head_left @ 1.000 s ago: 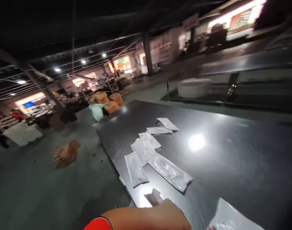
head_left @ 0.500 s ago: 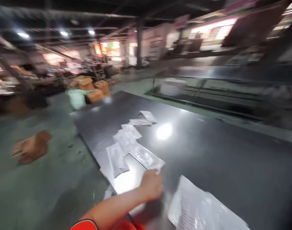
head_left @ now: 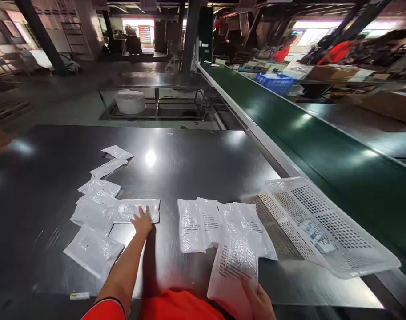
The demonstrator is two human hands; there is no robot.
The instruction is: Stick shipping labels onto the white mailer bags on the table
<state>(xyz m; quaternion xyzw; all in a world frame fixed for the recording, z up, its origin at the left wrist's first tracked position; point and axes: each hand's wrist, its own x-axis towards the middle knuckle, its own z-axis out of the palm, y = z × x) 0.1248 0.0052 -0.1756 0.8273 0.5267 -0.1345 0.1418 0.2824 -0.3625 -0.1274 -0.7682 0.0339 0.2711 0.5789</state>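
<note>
My left hand (head_left: 142,221) reaches out over the dark metal table (head_left: 189,164) and presses its fingers on a clear plastic packet (head_left: 136,210) at the end of a row of several similar packets (head_left: 96,209). My right hand (head_left: 259,302) is at the near table edge, gripping the bottom of a white printed bag (head_left: 234,266). That bag lies over a small pile of printed bags (head_left: 203,224) in front of me.
A white perforated plastic tray (head_left: 326,226) sits tilted at the table's right edge, with a small packet inside. A green conveyor belt (head_left: 309,138) runs along the right. A steel frame with a white tub (head_left: 130,101) stands beyond the table. A small label (head_left: 79,295) lies near the front edge.
The view has swung to the right, bringing the tray, conveyor and bag pile into sight. My left hand has stayed at the end packet of the row; my right hand with its bag now shows.
</note>
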